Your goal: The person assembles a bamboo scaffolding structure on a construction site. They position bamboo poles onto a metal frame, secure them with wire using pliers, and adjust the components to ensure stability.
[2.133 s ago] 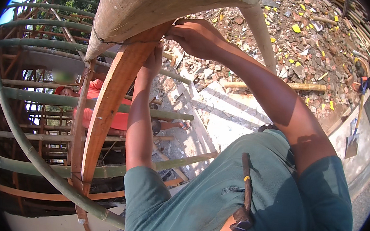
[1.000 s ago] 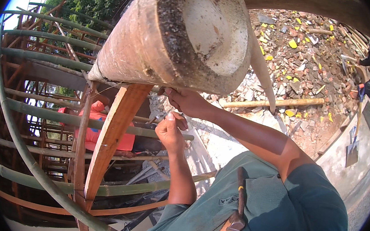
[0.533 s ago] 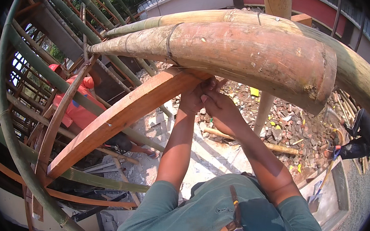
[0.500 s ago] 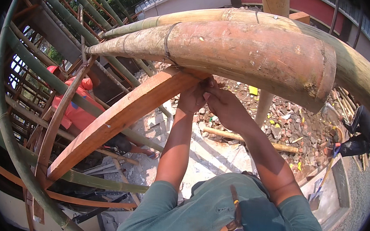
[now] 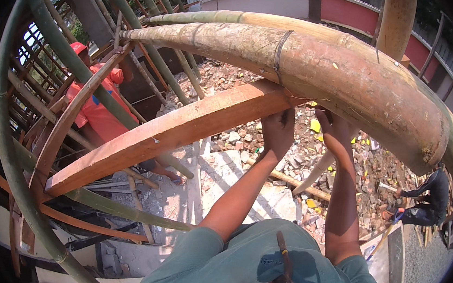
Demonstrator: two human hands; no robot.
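A thick bamboo pole runs across above my hands, with a dark wire tie looped around it. Under the pole, near the tie, rests the upper end of a squared wooden beam. My left hand reaches up beneath that end; its fingertips are hidden behind wood and shadow. Farther right, my right hand is raised under the pole, open, its thumb apart and its other fingers partly hidden. A thin strand of wire trails along the pole's underside. A hammer hangs against my green shirt.
Green bamboo poles form a frame on the left, where a person in an orange shirt stands. Broken brick rubble covers the ground below. Another person in dark clothes crouches at right. An upright post stands behind.
My hands, close together at the beam's end before, are now apart, the right one farther right under the pole. The view has shifted, and the crouching person shows more fully.
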